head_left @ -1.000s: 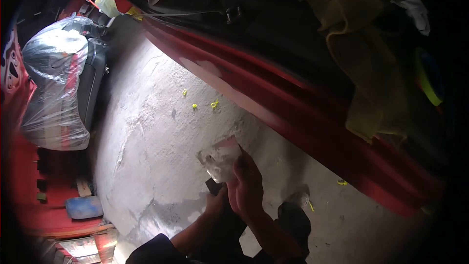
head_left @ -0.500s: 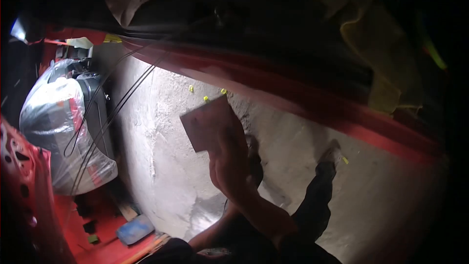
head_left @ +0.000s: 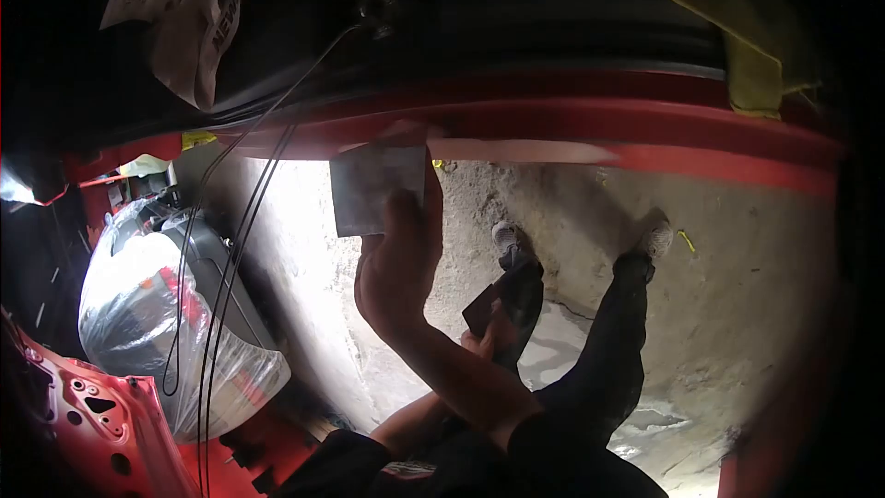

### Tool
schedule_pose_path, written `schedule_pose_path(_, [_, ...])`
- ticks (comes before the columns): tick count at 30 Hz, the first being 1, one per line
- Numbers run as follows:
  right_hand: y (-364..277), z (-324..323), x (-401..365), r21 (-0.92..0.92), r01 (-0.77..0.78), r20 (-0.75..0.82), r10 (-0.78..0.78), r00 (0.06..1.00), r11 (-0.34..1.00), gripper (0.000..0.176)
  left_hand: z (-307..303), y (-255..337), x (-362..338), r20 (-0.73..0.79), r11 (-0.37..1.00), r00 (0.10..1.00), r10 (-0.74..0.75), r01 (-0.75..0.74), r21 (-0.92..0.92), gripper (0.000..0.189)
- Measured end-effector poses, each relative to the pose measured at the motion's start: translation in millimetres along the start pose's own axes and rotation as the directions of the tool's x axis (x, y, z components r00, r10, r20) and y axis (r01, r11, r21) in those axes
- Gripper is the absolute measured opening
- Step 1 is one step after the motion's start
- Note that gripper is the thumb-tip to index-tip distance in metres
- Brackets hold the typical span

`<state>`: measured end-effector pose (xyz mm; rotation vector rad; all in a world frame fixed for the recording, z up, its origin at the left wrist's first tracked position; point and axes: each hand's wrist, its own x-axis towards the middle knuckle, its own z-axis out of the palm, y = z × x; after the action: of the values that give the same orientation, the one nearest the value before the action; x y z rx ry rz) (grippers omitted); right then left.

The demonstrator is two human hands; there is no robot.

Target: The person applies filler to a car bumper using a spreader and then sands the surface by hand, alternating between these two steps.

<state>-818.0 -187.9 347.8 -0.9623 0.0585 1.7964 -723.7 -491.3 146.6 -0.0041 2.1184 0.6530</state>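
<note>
My right hand [head_left: 398,258] is closed on a flat grey spreader [head_left: 373,186], a thin rectangular plate, with the thumb lying across its face. The spreader's upper edge is right at a red car body panel [head_left: 572,120], overlapping a pale smooth patch [head_left: 516,149] along the panel's lower edge. Lower down, beneath my right forearm, my left hand [head_left: 496,332] grips a dark flat plate [head_left: 481,310] near my leg. Part of that hand is hidden by the forearm.
At left stands a car seat wrapped in clear plastic [head_left: 138,304], beside a red door frame [head_left: 97,406]. Thin dark cables [head_left: 244,221] hang in front. Newspaper [head_left: 198,37] and a yellow cloth [head_left: 756,65] lie on the dark surface above. My feet stand on rough concrete [head_left: 737,314].
My view has levelled and shifted. My right hand has brought the spreader up to the red panel's edge. My left hand with the dark plate has come into clearer view.
</note>
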Motion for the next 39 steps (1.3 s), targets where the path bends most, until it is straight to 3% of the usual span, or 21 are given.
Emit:
schedule_pose_path(1, [-2.0,1.0,-0.8,-0.102,0.037,0.012,-0.036,0.999,0.994,0.047,-4.2,-3.3,-2.1,0.002,1.0,1.0,0.0,0.0,0.009,0.045])
schedule_pose_path(2, [-4.6,4.1,-3.0,0.011,0.009,-0.005,-0.009,1.0,1.0,0.046,-6.9,-6.9,-5.2,0.002,1.0,1.0,0.001,-0.001,0.013,0.045])
schedule_pose_path(6, [6.6,11.0,4.6,0.13,0.099,-0.068,-0.09,0.994,0.987,0.045,-19.3,-17.8,-16.2,-0.006,0.999,1.0,0.003,-0.002,0.039,0.045])
schedule_pose_path(14, [16.7,19.8,18.6,0.058,0.075,-0.139,-0.066,0.988,0.995,0.045,-32.4,-32.8,-22.3,0.003,0.997,1.0,0.009,-0.009,0.07,0.044])
schedule_pose_path(18, [24.1,29.8,21.5,-0.103,0.225,-0.113,-0.236,0.965,0.969,0.047,-38.1,-35.2,-19.4,0.011,0.996,1.0,0.013,-0.014,0.089,0.044])
schedule_pose_path(21, [19.9,38.0,22.9,-0.011,0.211,-0.045,-0.212,0.976,0.977,0.048,-40.2,-37.4,-15.2,0.016,0.995,1.0,0.015,-0.017,0.097,0.044])
schedule_pose_path(22, [15.0,44.7,21.7,-0.05,0.255,-0.092,-0.259,0.961,0.966,0.048,-40.4,-38.1,-14.2,0.018,0.995,1.0,0.018,-0.02,0.103,0.044])
schedule_pose_path(23, [20.6,43.4,22.8,-0.213,0.339,-0.09,-0.364,0.927,0.916,0.047,-41.1,-39.0,-12.6,0.02,0.994,1.0,0.022,-0.024,0.108,0.044])
schedule_pose_path(25, [30.0,39.0,25.2,-0.515,0.46,-0.033,-0.553,0.833,0.723,0.047,-43.1,-41.5,-11.9,0.021,0.993,0.999,0.027,-0.029,0.116,0.044])
schedule_pose_path(28, [25.4,30.0,14.0,-0.319,0.287,-0.063,-0.322,0.945,0.903,0.046,-42.4,-47.7,-3.8,0.029,0.99,0.996,0.084,-0.087,0.113,0.044])
schedule_pose_path(29, [29.8,28.6,14.4,-0.327,0.311,-0.084,-0.356,0.931,0.892,0.046,-41.4,-48.8,0.9,0.029,0.985,0.991,0.13,-0.133,0.113,0.044])
schedule_pose_path(30, [34.6,26.8,15.3,-0.335,0.335,-0.106,-0.388,0.916,0.881,0.045,-40.1,-48.8,6.1,0.042,0.956,0.962,0.268,-0.271,0.112,0.044])
schedule_pose_path(32, [39.7,21.4,15.0,-0.318,0.335,-0.122,-0.389,0.913,0.887,0.046,-40.6,-50.6,8.7,0.043,0.972,0.979,0.197,-0.201,0.123,0.044])
schedule_pose_path(33, [36.0,20.2,17.2,-0.285,0.317,-0.112,-0.36,0.926,0.905,0.046,-39.6,-41.3,5.0,0.023,0.99,0.999,-0.044,0.04,0.135,0.045])
schedule_pose_path(34, [33.8,20.1,19.3,-0.251,0.297,-0.102,-0.331,0.938,0.921,0.046,-39.4,-41.4,5.0,0.015,0.988,0.998,-0.061,0.058,0.143,0.045])
schedule_pose_path(37, [36.1,30.0,24.2,0.077,0.272,-0.161,-0.257,0.953,0.959,0.046,-39.3,-42.2,8.2,0.0,0.984,0.997,-0.076,0.075,0.161,0.044])
schedule_pose_path(39, [32.6,34.7,24.9,0.028,0.28,-0.148,-0.273,0.951,0.96,0.046,-40.6,-51.4,12.6,-0.003,0.985,0.999,-0.048,0.048,0.163,0.044])
